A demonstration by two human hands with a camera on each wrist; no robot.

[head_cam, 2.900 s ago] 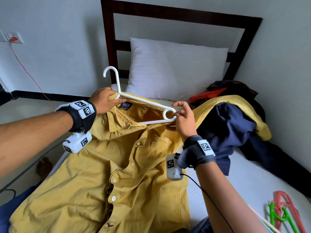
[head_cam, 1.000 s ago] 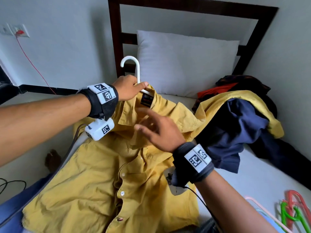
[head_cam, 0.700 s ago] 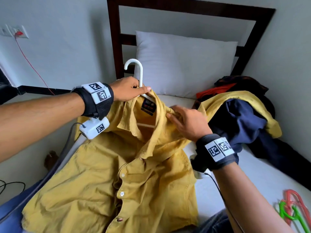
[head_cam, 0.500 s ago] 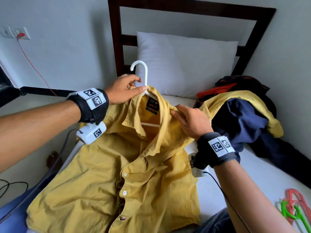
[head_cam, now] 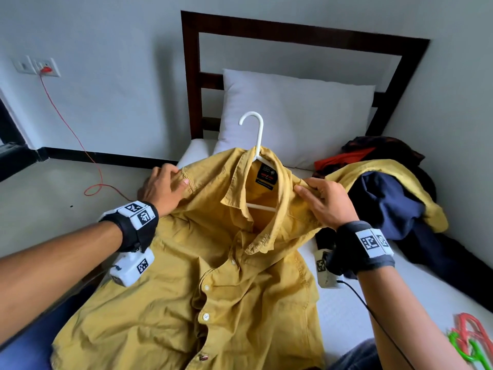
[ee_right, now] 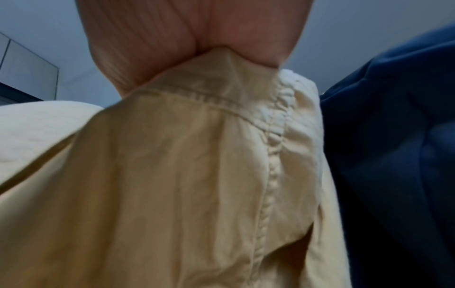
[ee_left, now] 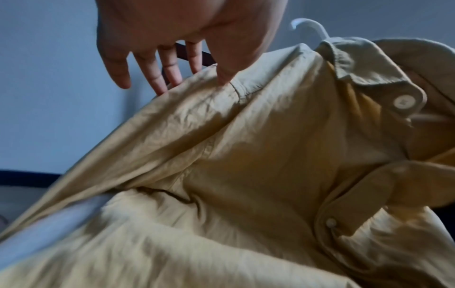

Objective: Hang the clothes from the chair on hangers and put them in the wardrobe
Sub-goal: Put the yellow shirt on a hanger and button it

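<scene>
A yellow button-up shirt (head_cam: 226,276) lies front-up on the bed with a white plastic hanger (head_cam: 258,134) inside its collar, the hook poking out toward the pillow. My left hand (head_cam: 162,188) pinches the shirt's left shoulder, thumb on top and fingers behind the fabric edge; in the left wrist view the thumb (ee_left: 224,78) presses at the shoulder seam of the shirt (ee_left: 246,155), with the hanger hook (ee_left: 312,29) beyond. My right hand (head_cam: 324,201) grips the right shoulder. The right wrist view shows the shirt (ee_right: 184,155) bunched in that hand (ee_right: 192,29).
A heap of clothes, with a navy garment (head_cam: 384,206) on top, lies at the right by the wall. A white pillow (head_cam: 298,113) leans on the dark headboard (head_cam: 190,76). Red and green hangers (head_cam: 469,340) lie at the bed's lower right. A red cable (head_cam: 66,124) hangs from the wall socket.
My left hand has let go of the hanger's neck and moved out to the shirt's left shoulder. My right hand stays on the right shoulder. The shirt now sits spread across the hanger.
</scene>
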